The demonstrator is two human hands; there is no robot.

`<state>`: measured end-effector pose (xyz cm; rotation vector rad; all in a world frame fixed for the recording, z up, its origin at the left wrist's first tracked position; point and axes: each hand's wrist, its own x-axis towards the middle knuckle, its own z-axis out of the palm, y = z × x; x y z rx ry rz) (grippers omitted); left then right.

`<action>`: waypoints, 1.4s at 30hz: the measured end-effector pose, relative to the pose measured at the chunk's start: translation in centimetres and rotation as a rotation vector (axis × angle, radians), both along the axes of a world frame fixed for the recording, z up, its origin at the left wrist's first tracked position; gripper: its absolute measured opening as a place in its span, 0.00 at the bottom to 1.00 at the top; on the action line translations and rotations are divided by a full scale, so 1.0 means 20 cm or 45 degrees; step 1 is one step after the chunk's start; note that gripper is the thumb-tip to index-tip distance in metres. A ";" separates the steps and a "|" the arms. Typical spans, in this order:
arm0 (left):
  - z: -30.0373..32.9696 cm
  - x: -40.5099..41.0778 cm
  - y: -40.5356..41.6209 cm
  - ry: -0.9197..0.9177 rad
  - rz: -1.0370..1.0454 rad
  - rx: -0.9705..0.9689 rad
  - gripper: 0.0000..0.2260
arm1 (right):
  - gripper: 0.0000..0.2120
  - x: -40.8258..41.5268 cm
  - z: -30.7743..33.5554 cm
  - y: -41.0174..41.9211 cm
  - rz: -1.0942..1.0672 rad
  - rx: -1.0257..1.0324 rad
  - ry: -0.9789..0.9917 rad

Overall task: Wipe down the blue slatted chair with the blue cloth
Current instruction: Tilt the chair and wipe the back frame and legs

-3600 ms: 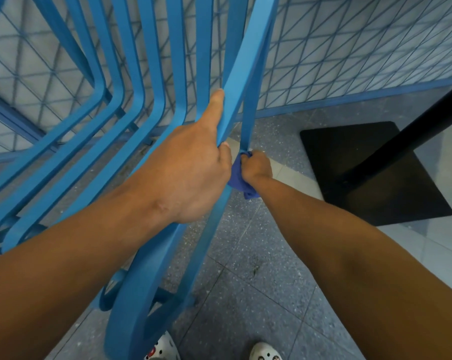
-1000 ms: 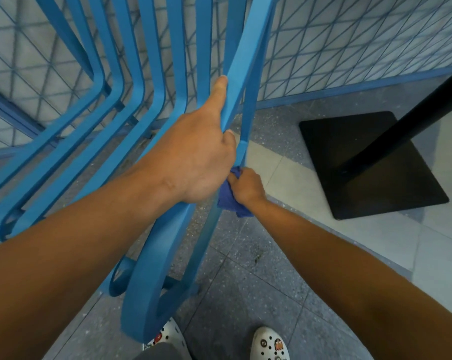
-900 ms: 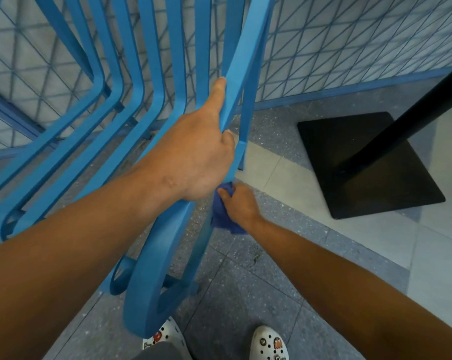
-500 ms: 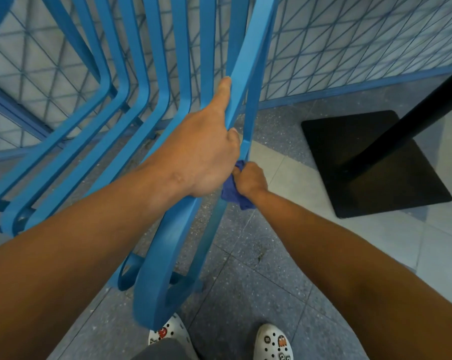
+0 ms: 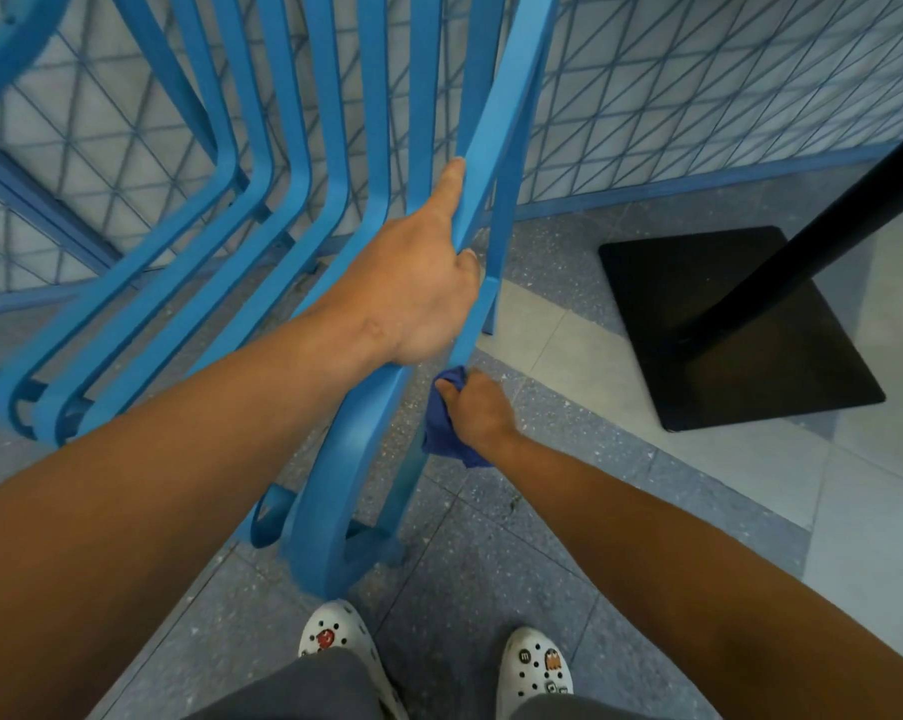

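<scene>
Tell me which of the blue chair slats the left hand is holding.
The rightmost slat, at the chair's outer edge. The left hand grips it, with the thumb lying along it; the other slats, further left, are untouched.

Blue slatted chair: hard, smooth slats with an even painted look and a soft satin sheen; whether metal or plastic cannot be told.
Dark blue cloth: soft, matt fabric, crumpled into folds.
Grey speckled floor: terrazzo-like tiles, smooth, faintly reflective, with thin joints.
Pale floor tiles: plain, smooth, low gloss.
Black square table base: flat, dark, matt plate.
Black post: smooth, dull black finish.
Wall: pale matt panels crossed by thin blue lines.
White perforated clogs: smooth moulded material with small coloured charms.
</scene>
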<state>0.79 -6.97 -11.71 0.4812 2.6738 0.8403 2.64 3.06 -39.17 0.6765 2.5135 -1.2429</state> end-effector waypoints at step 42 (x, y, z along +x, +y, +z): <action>-0.05 0.32 -0.25 -0.059 0.029 0.009 0.30 | 0.20 0.25 0.14 -0.10 0.224 -0.007 -0.129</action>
